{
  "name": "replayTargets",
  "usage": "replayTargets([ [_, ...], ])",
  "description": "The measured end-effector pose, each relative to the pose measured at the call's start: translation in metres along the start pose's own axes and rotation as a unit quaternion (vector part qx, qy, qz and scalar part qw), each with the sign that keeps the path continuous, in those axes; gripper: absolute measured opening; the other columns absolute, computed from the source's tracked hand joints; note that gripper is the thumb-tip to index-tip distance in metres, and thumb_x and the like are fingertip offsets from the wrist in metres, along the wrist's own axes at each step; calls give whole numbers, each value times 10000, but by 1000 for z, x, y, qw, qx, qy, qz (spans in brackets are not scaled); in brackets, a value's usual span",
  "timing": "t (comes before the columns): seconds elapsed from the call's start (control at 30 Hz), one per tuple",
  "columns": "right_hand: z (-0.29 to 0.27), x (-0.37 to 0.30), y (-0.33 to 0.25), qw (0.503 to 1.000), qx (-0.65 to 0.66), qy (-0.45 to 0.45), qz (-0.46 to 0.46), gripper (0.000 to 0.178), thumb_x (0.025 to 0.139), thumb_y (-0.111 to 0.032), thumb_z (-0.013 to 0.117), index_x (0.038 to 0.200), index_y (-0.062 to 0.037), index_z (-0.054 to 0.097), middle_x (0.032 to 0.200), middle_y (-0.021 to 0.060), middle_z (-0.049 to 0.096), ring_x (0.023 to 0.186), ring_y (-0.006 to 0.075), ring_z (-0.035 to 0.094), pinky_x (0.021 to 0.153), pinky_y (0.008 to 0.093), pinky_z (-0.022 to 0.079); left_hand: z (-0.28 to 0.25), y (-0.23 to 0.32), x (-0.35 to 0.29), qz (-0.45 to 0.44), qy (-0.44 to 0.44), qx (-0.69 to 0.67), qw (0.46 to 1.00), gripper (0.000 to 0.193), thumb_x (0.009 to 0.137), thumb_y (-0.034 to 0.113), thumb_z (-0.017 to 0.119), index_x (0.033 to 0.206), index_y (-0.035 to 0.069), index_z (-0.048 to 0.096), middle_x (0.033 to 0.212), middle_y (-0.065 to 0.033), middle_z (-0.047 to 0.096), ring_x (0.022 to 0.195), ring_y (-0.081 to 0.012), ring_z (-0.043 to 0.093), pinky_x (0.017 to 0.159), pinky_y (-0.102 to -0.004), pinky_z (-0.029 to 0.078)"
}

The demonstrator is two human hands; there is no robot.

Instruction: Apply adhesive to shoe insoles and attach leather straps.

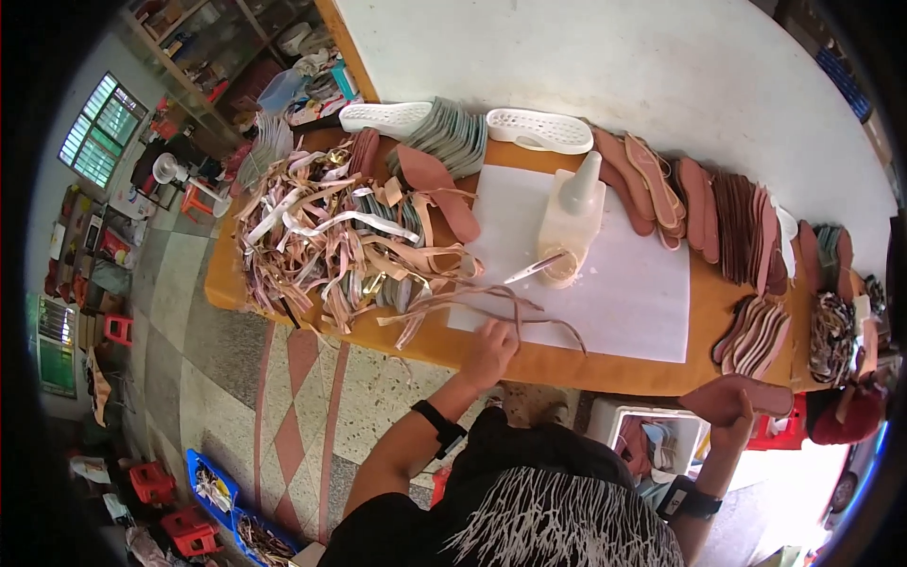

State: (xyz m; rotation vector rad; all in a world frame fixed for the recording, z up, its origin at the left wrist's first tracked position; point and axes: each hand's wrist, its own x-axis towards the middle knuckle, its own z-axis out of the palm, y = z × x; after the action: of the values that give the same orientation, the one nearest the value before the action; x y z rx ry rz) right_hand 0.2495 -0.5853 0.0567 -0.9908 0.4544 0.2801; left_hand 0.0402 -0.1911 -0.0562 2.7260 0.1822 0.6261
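Note:
My left hand is at the near edge of the table, its fingers closed on a thin brown strap that trails from the heap at the left. My right hand, out beyond the table's front right edge, grips a reddish-brown insole. On a white sheet ahead of me stands a cream glue container with a cone-shaped top. A brush with a pale handle lies across its opening. A tangled heap of brown, pink and white straps covers the table's left part.
White soles and stacked grey-green insoles line the table's back. Brown insoles stand in rows at the right, with a smaller stack nearer me. Below the table is a white bin; blue crates stand at the lower left.

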Motion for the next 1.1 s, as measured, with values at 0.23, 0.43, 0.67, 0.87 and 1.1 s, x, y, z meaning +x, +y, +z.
replayTargets([
  [0.23,9,11,4,998,6,-25,65,241,773,-192,586,977,-64,578,994,74,592,954,234,549,853,421,437,-4,13,7,-117,-70,-110,985,194,733,81,523,927,70,540,849,-127,532,752,-310,543,630,-389,450],
  [0.43,-17,38,2,995,9,-84,60,269,758,-215,603,1008,-118,578,1012,61,593,975,219,544,837,451,431,5,-4,-1,-191,-62,-128,971,180,733,104,539,905,53,539,904,-162,545,791,-348,545,689,-413,444],
  [0.67,-8,23,3,999,24,11,46,371,743,-249,628,1073,-102,541,1069,63,571,999,223,533,856,416,430,-77,-71,-8,-270,122,-29,955,163,714,78,557,875,52,546,821,-122,551,750,-312,549,652,-394,442],
  [0.87,-17,17,17,997,63,34,-13,300,776,-205,580,1032,-52,551,1024,78,586,970,217,550,838,387,453,-124,-142,-25,-338,210,102,912,125,707,104,568,828,72,557,786,-116,561,756,-318,540,665,-405,433],
  [1.1,-30,5,26,996,75,54,12,284,785,-197,568,1025,-47,554,1008,77,590,970,217,548,860,384,443,-137,-155,32,-238,260,78,933,76,685,35,575,746,55,535,792,-109,558,791,-298,532,702,-395,425],
])
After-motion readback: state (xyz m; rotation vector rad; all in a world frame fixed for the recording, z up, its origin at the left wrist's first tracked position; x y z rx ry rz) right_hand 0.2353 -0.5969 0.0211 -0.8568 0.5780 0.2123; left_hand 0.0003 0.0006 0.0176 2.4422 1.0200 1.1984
